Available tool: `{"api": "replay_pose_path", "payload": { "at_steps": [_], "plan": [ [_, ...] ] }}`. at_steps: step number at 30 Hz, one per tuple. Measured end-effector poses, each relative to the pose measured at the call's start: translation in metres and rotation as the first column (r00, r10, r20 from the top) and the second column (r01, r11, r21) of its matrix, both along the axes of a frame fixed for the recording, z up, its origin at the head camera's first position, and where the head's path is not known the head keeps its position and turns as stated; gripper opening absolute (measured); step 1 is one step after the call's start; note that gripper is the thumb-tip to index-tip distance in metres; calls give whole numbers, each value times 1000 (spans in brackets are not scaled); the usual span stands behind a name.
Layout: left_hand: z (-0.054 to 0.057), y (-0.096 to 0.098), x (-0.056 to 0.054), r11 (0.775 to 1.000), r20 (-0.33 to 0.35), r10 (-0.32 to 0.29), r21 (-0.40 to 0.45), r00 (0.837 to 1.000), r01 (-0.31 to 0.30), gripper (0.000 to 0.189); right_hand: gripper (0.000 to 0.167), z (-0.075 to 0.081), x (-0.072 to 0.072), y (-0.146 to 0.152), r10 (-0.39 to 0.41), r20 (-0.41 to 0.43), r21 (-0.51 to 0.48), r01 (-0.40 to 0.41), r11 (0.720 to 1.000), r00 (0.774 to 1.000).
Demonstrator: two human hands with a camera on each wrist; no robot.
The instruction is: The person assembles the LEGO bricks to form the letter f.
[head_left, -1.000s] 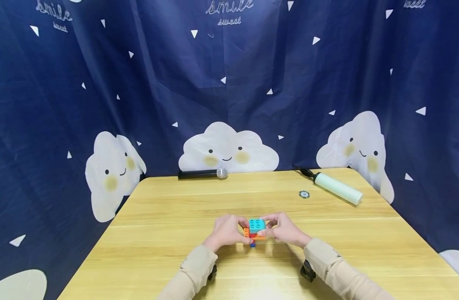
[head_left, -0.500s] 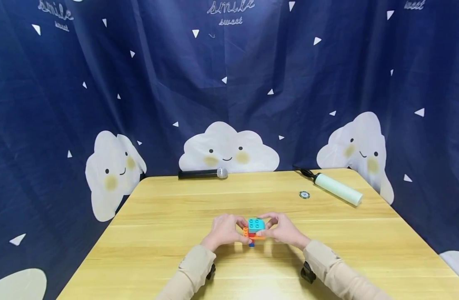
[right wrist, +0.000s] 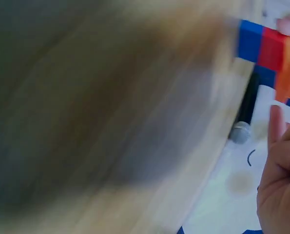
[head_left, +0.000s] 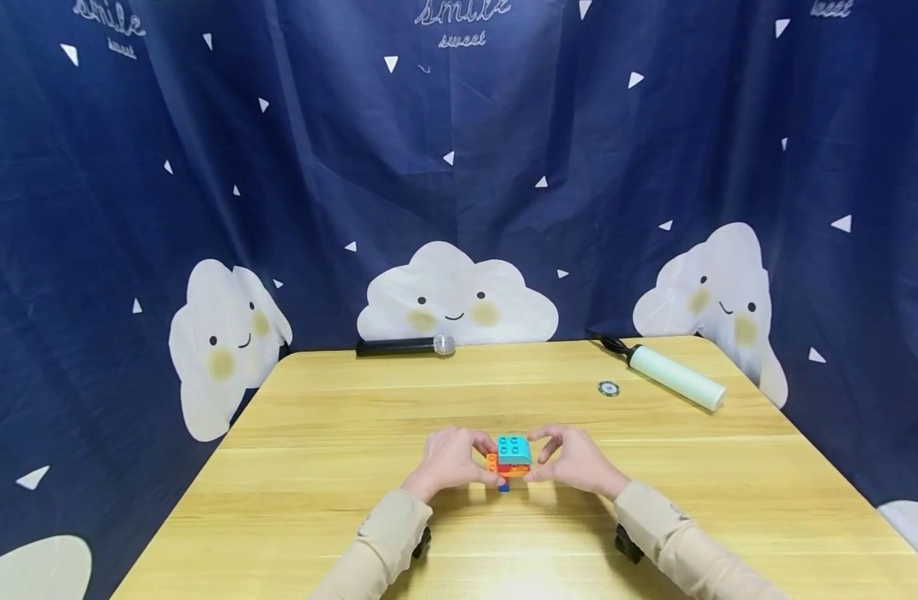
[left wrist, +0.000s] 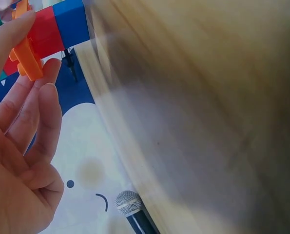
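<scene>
Joined toy building blocks stand upright at the middle of the table: a turquoise block (head_left: pixel 515 448) on top, a flat orange block (left wrist: pixel 29 56) under it, then a red block (left wrist: pixel 46 31) and a blue block (left wrist: pixel 72 23) at the bottom. My left hand (head_left: pixel 450 462) pinches the stack from the left, its thumb against the orange block in the left wrist view. To the right, my right hand (head_left: pixel 576 463) has thumb and forefinger spread around the stack's side. In the right wrist view a fingertip lies close to the orange block's end; contact cannot be told.
A black microphone (head_left: pixel 402 347) lies along the far edge of the wooden table (head_left: pixel 339 450). At the back right lie a pale green hand pump (head_left: pixel 676 377) and a round chip (head_left: pixel 609 389). A blue curtain (head_left: pixel 496 208) hangs behind.
My right hand has drawn slightly away to the right, its fingers leaving the turquoise block. The orange block's right studs now show. My left hand keeps its hold.
</scene>
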State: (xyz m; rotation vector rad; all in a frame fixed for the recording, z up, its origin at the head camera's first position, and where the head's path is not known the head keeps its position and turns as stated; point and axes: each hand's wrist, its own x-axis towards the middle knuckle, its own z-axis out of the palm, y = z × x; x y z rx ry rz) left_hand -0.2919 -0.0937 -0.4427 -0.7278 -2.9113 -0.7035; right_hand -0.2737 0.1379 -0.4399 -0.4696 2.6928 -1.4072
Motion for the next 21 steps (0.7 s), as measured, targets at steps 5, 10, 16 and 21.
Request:
{"api": "replay_pose_path", "payload": {
  "at_steps": [5,10,16,21],
  "plan": [
    [-1,0,0,1000,-7,4,-6,1000,-4,43,56,-8,0,-2,50,-11,23,-50,998,999],
    [0,0,0,1000,-13,3,-4,1000,-3,41,36,-11,-2,-4,74,-9,-21,-74,997,997],
    [2,1,-1,1000,7,1,-4,1000,-1,40,31,-10,-3,-6,102,31,-87,-99,991,994],
    [0,-1,-1,1000,8,1,-5,1000,-1,44,37,-9,-3,-7,93,65,-115,-85,990,993]
  ]
}}
